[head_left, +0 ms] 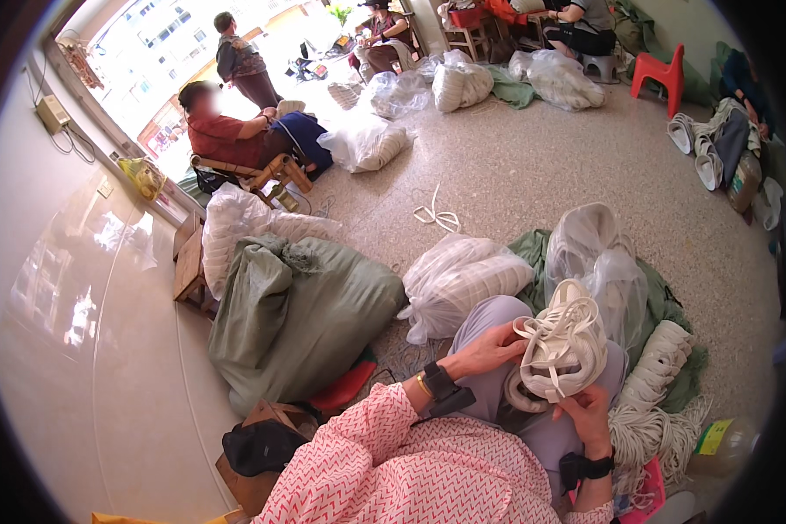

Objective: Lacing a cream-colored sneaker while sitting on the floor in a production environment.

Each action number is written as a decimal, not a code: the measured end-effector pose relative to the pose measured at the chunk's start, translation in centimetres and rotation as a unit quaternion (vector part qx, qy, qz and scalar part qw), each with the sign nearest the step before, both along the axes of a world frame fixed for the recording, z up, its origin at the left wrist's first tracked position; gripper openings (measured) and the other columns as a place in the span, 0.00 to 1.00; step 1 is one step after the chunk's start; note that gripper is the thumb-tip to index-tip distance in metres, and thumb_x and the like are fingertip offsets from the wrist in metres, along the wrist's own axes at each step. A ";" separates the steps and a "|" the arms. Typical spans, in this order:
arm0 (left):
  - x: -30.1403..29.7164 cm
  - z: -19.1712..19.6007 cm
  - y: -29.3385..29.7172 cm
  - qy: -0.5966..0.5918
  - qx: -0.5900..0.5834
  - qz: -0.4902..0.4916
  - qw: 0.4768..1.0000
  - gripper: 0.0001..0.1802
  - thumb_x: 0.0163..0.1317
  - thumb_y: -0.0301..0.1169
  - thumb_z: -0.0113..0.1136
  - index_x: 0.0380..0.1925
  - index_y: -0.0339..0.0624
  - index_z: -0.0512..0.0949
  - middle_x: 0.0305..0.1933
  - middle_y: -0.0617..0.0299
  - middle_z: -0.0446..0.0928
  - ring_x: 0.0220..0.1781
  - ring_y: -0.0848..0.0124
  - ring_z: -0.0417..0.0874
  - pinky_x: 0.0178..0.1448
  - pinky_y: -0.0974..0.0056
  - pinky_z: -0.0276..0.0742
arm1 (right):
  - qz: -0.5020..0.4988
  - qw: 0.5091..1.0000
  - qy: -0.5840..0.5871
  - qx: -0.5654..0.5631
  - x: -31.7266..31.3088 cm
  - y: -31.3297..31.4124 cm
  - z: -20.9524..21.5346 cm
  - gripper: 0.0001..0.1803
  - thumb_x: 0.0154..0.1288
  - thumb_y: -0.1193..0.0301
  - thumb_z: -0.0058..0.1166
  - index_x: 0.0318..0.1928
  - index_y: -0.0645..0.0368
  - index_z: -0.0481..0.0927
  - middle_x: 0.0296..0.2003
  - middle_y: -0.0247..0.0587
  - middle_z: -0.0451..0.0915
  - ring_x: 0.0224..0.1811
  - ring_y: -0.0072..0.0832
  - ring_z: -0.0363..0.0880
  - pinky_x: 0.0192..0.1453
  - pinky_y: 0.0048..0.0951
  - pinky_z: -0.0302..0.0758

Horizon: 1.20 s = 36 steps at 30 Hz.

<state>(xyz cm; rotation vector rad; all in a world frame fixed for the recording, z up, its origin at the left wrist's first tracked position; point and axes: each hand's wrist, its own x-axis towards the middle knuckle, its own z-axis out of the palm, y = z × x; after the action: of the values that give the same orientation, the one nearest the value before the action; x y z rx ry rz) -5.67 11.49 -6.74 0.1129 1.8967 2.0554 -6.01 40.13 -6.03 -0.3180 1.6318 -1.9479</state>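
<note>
Fingers (pixel 508 339) of the left hand (pixel 489 349) and the right hand (pixel 588 417) were closed on a white strappy sandal (pixel 561 349) held over the lap at lower right of the frame, beside clear bags of white straps (pixel 463 279) on the floor (pixel 533 175).

The person wears a loose cloth top with a pink and white zigzag pattern, and its long sleeves (pixel 358 437) are pushed back from the wrists. On the left hand (pixel 489 349) side there is a thin yellow bracelet (pixel 423 385) and, next to it, a wide black strap with a small black box on it (pixel 444 389). Near the right hand (pixel 589 417) there is another black wrist strap (pixel 589 468), much like a watch. The legs are covered by soft trousers of pale purple-grey cloth (pixel 489 319).
</note>
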 end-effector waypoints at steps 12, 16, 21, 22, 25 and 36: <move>-0.2 -0.2 -0.2 -0.005 -0.009 -0.008 1.000 0.22 0.82 0.39 0.51 0.69 0.42 0.69 0.59 0.67 0.77 0.56 0.79 0.75 0.61 0.69 0.74 | -0.002 1.000 0.004 0.005 -0.1 -0.1 0.4 0.06 0.65 0.81 0.63 0.42 0.68 0.86 0.29 0.42 0.88 0.26 0.26 0.85 0.33 0.24 0.80; -0.4 0.1 -0.3 0.004 -0.038 -0.020 0.999 0.22 0.81 0.39 0.51 0.69 0.40 0.70 0.59 0.67 0.77 0.57 0.79 0.75 0.61 0.69 0.74 | -0.004 1.000 0.004 0.011 -0.3 0.0 0.5 0.06 0.65 0.81 0.63 0.42 0.68 0.86 0.28 0.42 0.87 0.26 0.26 0.85 0.33 0.25 0.80; 0.0 1.0 0.3 0.007 -0.021 0.018 1.000 0.19 0.80 0.36 0.52 0.66 0.42 0.72 0.49 0.71 0.77 0.46 0.82 0.75 0.50 0.71 0.74 | -0.001 1.000 0.012 0.010 -0.1 -0.2 0.8 0.07 0.65 0.81 0.63 0.43 0.68 0.86 0.28 0.41 0.87 0.26 0.25 0.85 0.33 0.25 0.80; 0.0 0.7 0.3 0.008 -0.021 0.017 1.000 0.19 0.80 0.36 0.52 0.66 0.42 0.72 0.49 0.71 0.77 0.46 0.82 0.75 0.50 0.71 0.74 | 0.001 1.000 0.010 0.006 -0.1 -0.2 0.8 0.07 0.66 0.80 0.63 0.43 0.68 0.86 0.28 0.41 0.87 0.26 0.25 0.85 0.33 0.25 0.80; 0.0 0.2 0.4 0.010 0.012 0.020 1.000 0.19 0.80 0.35 0.53 0.66 0.42 0.72 0.49 0.71 0.77 0.46 0.82 0.75 0.51 0.71 0.75 | 0.004 1.000 0.002 0.000 0.0 -0.1 0.5 0.07 0.66 0.80 0.63 0.44 0.68 0.86 0.29 0.41 0.87 0.27 0.25 0.85 0.33 0.25 0.80; -0.1 0.3 0.1 -0.003 0.003 -0.002 1.000 0.21 0.82 0.38 0.50 0.68 0.42 0.70 0.57 0.69 0.77 0.54 0.81 0.74 0.59 0.70 0.74 | -0.001 1.000 -0.002 0.001 0.0 -0.1 0.5 0.06 0.66 0.81 0.62 0.43 0.68 0.86 0.29 0.41 0.87 0.27 0.26 0.85 0.33 0.25 0.81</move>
<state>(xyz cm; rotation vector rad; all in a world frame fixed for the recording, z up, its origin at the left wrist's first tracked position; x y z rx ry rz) -5.78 11.59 -6.48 0.1127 1.8850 2.0566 -6.03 40.01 -5.55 -0.3117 1.6328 -1.9473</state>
